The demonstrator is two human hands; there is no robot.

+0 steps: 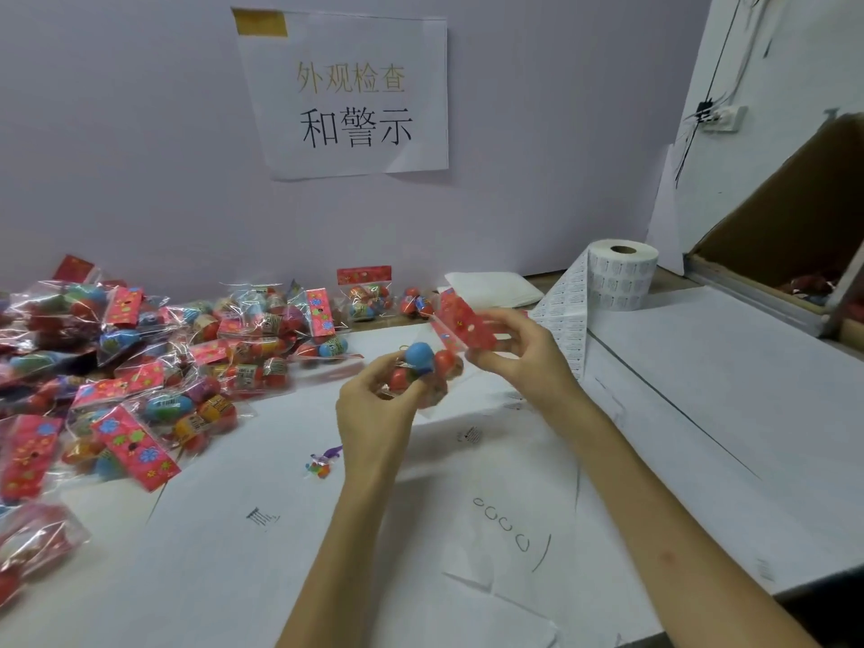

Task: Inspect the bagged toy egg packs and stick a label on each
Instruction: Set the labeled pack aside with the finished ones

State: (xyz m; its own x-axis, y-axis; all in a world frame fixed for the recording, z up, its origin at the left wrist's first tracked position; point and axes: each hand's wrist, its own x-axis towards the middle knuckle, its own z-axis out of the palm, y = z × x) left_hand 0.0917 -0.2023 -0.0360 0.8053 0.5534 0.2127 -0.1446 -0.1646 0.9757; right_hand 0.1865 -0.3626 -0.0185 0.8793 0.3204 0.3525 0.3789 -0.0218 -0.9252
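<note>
The left hand (374, 409) grips the egg pack (428, 367) by its eggs while the right hand (519, 353) pinches its red header card (463, 320).

1 toy egg pack (435, 367) is held tilted above the table. Its clear bag is gripped at the egg end by the left hand (374, 409), and its red, flower-printed header card (465, 322) is pinched by the right hand (519, 353). A blue egg and red eggs are seen through the film. Many like packs are heaped in a loose pile (140, 367) at the table's left, near the wall. A white label roll (619, 273) is stood on end at the right, with a label strip (568, 315) unwound from it behind the right hand.
</note>
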